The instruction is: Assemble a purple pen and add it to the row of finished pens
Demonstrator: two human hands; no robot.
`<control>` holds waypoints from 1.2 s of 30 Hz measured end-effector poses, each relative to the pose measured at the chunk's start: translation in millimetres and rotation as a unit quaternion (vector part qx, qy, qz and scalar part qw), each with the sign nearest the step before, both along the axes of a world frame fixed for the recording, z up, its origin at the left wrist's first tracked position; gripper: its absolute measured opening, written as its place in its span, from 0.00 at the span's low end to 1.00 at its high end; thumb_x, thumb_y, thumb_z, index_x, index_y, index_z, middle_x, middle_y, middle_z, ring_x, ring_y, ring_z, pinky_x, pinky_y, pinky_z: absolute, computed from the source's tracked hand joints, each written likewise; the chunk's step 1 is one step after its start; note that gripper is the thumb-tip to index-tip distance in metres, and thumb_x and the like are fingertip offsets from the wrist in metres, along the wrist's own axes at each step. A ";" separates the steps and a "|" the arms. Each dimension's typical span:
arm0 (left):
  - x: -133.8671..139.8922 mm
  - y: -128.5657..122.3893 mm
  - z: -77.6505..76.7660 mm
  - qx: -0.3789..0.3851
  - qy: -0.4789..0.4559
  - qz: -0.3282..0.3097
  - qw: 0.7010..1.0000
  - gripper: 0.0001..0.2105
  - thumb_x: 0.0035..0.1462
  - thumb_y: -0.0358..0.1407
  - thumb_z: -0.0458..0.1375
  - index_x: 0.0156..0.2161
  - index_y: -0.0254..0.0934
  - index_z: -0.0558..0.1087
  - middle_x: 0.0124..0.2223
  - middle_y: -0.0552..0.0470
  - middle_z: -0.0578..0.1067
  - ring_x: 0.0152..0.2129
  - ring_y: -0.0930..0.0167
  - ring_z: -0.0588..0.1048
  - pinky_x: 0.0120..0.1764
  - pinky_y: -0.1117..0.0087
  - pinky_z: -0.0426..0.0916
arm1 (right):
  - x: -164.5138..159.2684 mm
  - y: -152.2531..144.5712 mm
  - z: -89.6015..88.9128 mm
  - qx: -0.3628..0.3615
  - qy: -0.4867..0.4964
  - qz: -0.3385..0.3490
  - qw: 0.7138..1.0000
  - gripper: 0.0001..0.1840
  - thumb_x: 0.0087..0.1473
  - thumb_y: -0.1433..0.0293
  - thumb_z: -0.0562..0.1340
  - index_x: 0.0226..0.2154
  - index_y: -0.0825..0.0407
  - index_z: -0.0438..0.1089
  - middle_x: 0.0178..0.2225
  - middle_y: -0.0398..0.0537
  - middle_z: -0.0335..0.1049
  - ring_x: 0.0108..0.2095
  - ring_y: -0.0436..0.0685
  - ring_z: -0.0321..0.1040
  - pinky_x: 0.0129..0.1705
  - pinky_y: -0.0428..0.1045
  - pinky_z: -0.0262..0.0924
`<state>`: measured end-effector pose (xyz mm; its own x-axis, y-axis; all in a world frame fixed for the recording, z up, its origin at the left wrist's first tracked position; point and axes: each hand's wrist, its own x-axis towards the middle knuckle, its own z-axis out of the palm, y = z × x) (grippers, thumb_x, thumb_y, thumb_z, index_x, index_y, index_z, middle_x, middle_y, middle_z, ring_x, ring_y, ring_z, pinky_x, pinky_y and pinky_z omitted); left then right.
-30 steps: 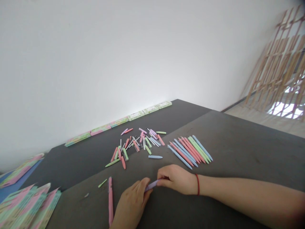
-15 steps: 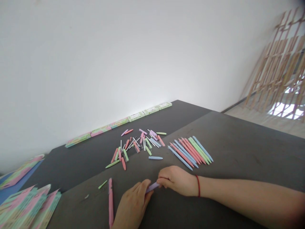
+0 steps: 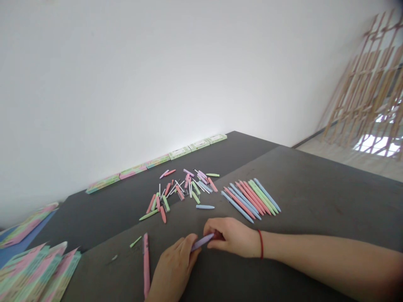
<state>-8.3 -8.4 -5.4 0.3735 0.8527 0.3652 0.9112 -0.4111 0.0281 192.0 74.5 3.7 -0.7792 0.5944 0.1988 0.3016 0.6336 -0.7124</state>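
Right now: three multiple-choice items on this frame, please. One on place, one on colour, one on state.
1. Where does the row of assembled pens lie?
A. beyond the right hand
B. under the left hand
C. on the flat boxes

2. What colour is the pen held between both hands?
A. green
B. lilac
C. black

3. How is the pink pen by the left hand?
A. gripped
B. standing upright
C. lying loose on the table

Answers: 1 A, the row sits farther out than the right hand. 2 B, its barrel is pale purple. 3 C, nothing holds it.

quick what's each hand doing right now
Left hand: closed on one end of the purple pen.
Right hand: closed on its other end.
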 end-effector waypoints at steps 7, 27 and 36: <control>1.1 -0.4 1.3 -0.017 -0.017 -0.001 1.000 0.06 0.61 0.35 0.47 0.41 0.40 0.65 0.30 0.54 0.76 0.25 0.70 0.76 0.28 0.72 0.69 | -2.4 3.1 -2.8 0.010 -0.047 0.003 0.999 0.16 0.58 0.60 0.54 0.31 0.54 0.70 0.28 0.44 0.69 0.29 0.50 0.62 0.31 0.44 0.51; -7.7 -1.5 15.6 -0.090 -0.171 0.102 0.976 0.09 0.53 0.42 0.57 0.38 0.43 0.70 0.31 0.54 0.77 0.29 0.66 0.76 0.36 0.65 0.69 | -1.0 4.8 0.2 -0.022 0.019 -0.012 1.000 0.12 0.54 0.62 0.58 0.30 0.55 0.70 0.27 0.43 0.67 0.28 0.48 0.61 0.31 0.43 0.52; -6.3 13.5 26.5 -0.198 -0.847 0.130 0.477 0.14 0.49 0.46 0.57 0.35 0.37 0.73 0.40 0.47 0.77 0.40 0.62 0.75 0.41 0.61 0.70 | -14.4 0.7 -8.7 -0.348 0.146 -0.063 0.924 0.09 0.50 0.65 0.59 0.27 0.55 0.65 0.18 0.37 0.60 0.15 0.43 0.53 0.16 0.40 0.46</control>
